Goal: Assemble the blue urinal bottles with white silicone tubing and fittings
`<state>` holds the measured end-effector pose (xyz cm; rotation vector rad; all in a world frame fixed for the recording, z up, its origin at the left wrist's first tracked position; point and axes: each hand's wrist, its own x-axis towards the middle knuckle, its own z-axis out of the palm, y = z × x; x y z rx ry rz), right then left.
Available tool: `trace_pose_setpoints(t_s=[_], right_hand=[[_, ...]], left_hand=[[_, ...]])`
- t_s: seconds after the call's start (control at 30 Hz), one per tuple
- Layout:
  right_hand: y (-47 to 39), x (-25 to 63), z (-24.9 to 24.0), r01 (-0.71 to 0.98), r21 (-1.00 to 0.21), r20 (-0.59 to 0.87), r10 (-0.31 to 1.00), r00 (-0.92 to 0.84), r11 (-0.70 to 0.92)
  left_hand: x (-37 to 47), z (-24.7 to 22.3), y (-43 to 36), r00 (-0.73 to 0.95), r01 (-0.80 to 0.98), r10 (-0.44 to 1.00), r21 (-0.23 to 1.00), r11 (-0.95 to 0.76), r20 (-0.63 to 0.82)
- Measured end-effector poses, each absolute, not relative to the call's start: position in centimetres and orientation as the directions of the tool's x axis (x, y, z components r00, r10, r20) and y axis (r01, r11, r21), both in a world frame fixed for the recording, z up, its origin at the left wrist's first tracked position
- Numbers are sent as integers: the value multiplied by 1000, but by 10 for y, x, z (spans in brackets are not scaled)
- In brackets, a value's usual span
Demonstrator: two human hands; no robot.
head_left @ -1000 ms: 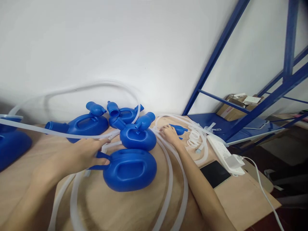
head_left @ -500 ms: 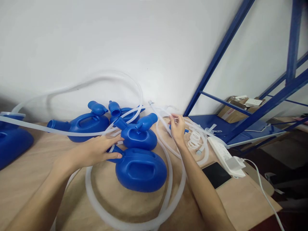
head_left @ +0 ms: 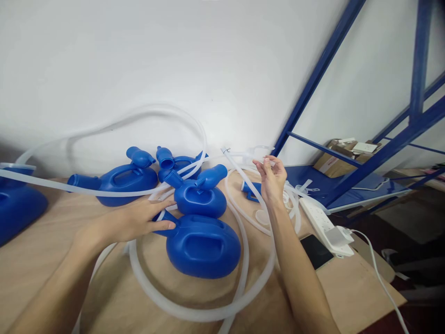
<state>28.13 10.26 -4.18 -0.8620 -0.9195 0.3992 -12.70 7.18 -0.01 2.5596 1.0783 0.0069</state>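
Observation:
My left hand (head_left: 146, 218) is closed around the neck of the front blue bottle (head_left: 203, 246), which lies on the brown table (head_left: 114, 287). Just behind that bottle is a second blue bottle (head_left: 201, 199) with a blue spout piece on it. My right hand (head_left: 271, 174) is raised over the coiled tubing, fingertips pinched on a thin clear piece (head_left: 264, 148) whose shape is hard to make out. A thick translucent tube (head_left: 208, 314) loops in front of the bottles. Beside my right wrist lies a small blue fitting (head_left: 251, 189).
More blue bottles (head_left: 127, 183) stand along the wall, one (head_left: 21, 208) at the far left. On the right are a white power strip (head_left: 323, 222), a black phone (head_left: 316, 250) and a blue metal rack (head_left: 320, 74) with a cardboard box (head_left: 333, 160).
My right hand has moved up and slightly right, and a thin clear piece now shows at its fingertips. The tube's end and front loop have shifted. My left hand has stayed at the bottle neck.

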Motion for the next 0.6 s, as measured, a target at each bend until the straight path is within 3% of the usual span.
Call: trace_pose_setpoints(t_s=[0.13, 0.6], right_hand=[[102, 282, -47, 106, -829, 517, 682, 518, 548], [125, 254, -130, 120, -966, 251, 940, 233, 229]], left_hand=[[-128, -2, 73, 706, 693, 693, 343, -634, -144], [-132, -9, 73, 694, 700, 715, 308, -644, -82]])
